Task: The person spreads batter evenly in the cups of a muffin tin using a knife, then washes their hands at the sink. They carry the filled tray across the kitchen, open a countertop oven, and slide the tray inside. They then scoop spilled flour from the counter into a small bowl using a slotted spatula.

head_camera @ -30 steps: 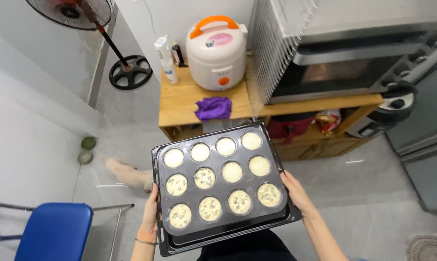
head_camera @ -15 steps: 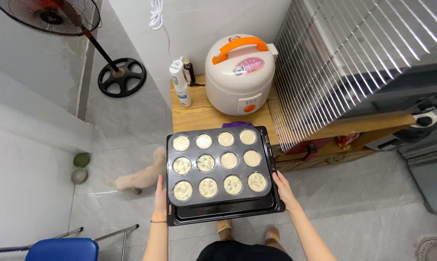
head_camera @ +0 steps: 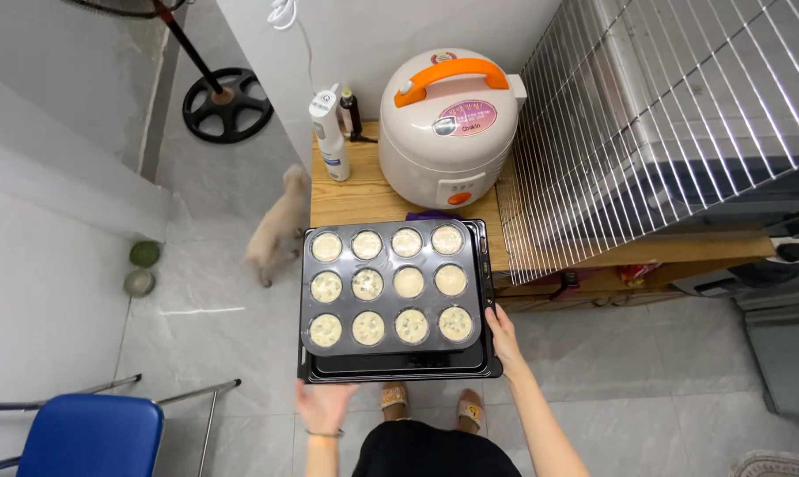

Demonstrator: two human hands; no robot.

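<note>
Muffin tin (head_camera: 390, 287), twelve cups full of pale batter, sits on a dark baking tray (head_camera: 399, 367) just in front of the rice cooker (head_camera: 448, 128). Right hand (head_camera: 505, 340) grips the tray's right edge; left hand (head_camera: 324, 406) below its front-left corner, fingers spread wide, holding nothing.

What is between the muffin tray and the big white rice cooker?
In the head view, a purple cloth peeks out on the wooden table between muffin tray and rice cooker.

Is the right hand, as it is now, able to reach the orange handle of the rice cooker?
Probably not freely: the right hand grips the dark baking tray's edge, and the muffin pan lies between it and the rice cooker.
</note>
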